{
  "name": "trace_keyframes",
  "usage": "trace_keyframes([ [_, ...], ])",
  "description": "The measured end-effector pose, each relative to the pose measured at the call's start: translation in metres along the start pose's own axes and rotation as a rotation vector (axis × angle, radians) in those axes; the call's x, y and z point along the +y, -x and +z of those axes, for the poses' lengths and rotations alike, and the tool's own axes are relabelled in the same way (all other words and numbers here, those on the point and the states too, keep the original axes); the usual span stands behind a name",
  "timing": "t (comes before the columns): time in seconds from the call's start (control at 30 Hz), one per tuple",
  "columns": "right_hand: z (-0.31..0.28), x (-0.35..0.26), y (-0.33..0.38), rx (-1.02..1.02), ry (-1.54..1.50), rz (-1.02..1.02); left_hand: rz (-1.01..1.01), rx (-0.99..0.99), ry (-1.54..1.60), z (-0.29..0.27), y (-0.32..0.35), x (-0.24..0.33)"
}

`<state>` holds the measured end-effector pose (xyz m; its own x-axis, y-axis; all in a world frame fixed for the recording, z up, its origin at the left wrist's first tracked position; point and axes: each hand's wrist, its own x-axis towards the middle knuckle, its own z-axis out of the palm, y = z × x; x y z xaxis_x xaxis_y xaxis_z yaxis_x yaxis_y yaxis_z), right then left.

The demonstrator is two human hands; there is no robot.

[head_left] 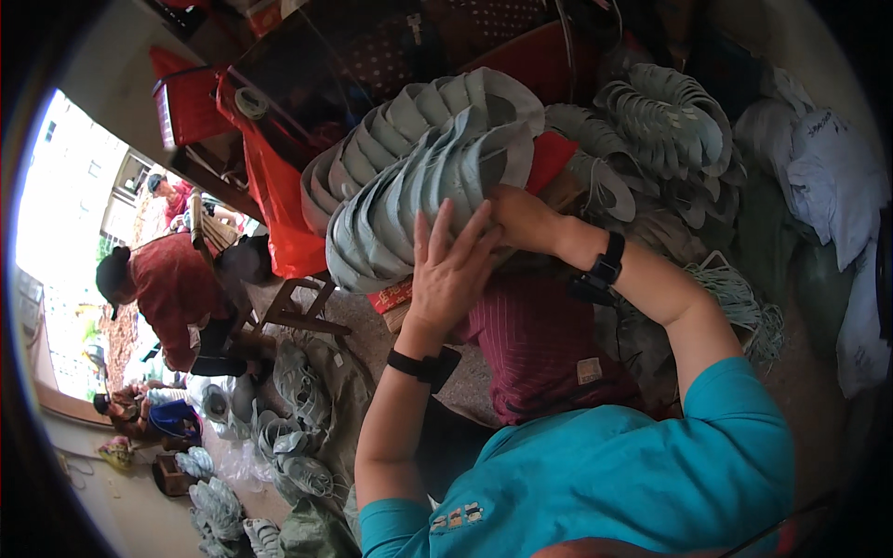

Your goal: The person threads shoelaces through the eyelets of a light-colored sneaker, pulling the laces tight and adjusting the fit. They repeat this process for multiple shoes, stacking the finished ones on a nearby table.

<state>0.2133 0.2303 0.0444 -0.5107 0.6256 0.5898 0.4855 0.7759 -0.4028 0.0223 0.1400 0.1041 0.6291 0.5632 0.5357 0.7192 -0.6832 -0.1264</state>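
Two nested rows of pale grey-green shoe uppers rest in front of me, a nearer row and a farther row. My left hand lies against the nearer row, its fingers stretched out and apart. Beside it, at the right end of that row, my right hand is closed with its fingers curled in. The fingertips are hidden, so whatever they grip does not show. Below the hands, a maroon striped cloth covers my lap.
More stacked uppers lie at the back right, near white sacks. A bundle of pale cords is by my right elbow. Left are a red bag, a wooden stool, floor piles of uppers and a bent-over person.
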Motion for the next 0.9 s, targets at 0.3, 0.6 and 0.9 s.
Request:
trace_keyframes([
  [0.3,-0.07,-0.024,0.11,0.112,-0.218,0.444,-0.055,0.016,-0.115,0.036,0.002,-0.002],
  [0.6,-0.076,-0.03,0.139,-0.081,-0.227,0.676,-0.035,0.079,0.179,0.01,-0.002,0.008],
  [0.9,-0.015,-0.045,0.13,-0.206,-0.222,0.5,-0.937,0.297,0.098,-0.095,0.305,-0.022],
])
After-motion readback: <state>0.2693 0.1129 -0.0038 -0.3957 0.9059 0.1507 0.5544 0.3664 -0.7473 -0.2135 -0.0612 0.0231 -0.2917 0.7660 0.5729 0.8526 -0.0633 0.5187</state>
